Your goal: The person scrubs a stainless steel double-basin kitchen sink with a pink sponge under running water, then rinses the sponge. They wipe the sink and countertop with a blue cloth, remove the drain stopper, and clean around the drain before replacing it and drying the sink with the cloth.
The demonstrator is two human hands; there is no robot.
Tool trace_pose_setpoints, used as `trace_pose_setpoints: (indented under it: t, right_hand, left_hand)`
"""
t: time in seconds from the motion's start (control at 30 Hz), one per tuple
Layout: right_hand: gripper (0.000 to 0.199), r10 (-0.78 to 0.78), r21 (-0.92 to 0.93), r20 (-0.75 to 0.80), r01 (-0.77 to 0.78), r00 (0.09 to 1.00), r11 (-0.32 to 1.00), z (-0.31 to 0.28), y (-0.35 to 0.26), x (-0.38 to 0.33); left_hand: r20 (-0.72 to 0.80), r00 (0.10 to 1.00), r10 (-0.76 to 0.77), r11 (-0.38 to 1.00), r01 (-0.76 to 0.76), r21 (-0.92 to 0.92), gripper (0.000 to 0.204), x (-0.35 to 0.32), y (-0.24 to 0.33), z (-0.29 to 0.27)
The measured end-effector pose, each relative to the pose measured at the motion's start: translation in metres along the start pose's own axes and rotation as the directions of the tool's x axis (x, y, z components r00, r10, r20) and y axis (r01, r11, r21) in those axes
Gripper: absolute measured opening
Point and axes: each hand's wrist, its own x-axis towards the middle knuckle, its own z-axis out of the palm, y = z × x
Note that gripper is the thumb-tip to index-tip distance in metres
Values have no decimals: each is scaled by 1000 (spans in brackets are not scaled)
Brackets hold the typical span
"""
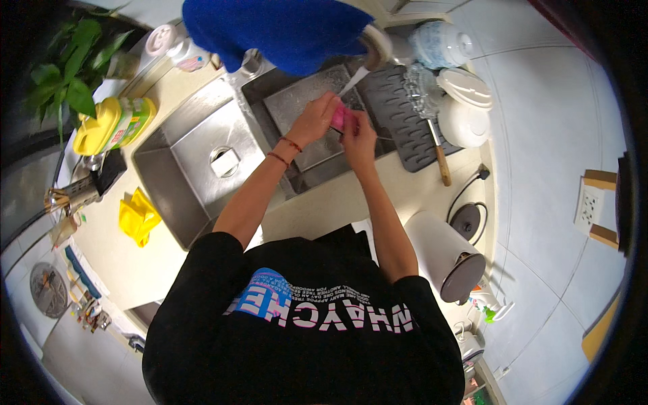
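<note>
Over the right sink basin (pixel 307 160), my left hand (pixel 314 121) and my right hand (pixel 360 138) come together around a small pink thing (pixel 339 117), perhaps a sponge or cloth. Fingers of both hands are closed on it. A narrow dark edge shows beside the pink at my right fingers; what it belongs to is hidden. A stream of water (pixel 354 80) runs down from the tap toward my left hand. Two thin reddish bands circle my left wrist.
A blue cloth (pixel 277 34) hangs at the far side. A white block (pixel 224 162) sits at the left basin's (pixel 196 145) drain. A wooden-handled utensil (pixel 439 152) and white bowls (pixel 463 120) lie around the grey drying mat (pixel 398 128). Nearer stands a kettle (pixel 435 246); a yellow cloth (pixel 140 217) lies left.
</note>
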Motion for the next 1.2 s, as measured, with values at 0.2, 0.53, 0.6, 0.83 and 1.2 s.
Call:
trace_pose_setpoints:
  t: [0.2, 0.53, 0.6, 0.83, 1.2]
  right_hand:
    - [32, 136, 252, -102, -107, 985, 962, -19, 36, -20]
    - [49, 279, 643, 132, -296, 951, 706, -14, -15, -12]
    - [46, 312, 684, 126, -310, 942, 660, -14, -15, -4]
    - [48, 295, 771, 111, -270, 949, 577, -8, -15, 38]
    - [46, 151, 757, 253, -293, 956, 584, -20, -24, 15]
  left_hand:
    - [-202, 866, 457, 648, -169, 742, 34, 12, -12, -47]
    - [63, 945, 321, 169, -122, 978, 34, 97, -9, -147]
    - [97, 941, 324, 135, -148, 980, 34, 96, -7, -145]
    - [203, 911, 360, 7, -220, 975, 35, 74, 0, -140]
    - [80, 982, -170, 873, 188, -449, 46, -25, 5, -25]
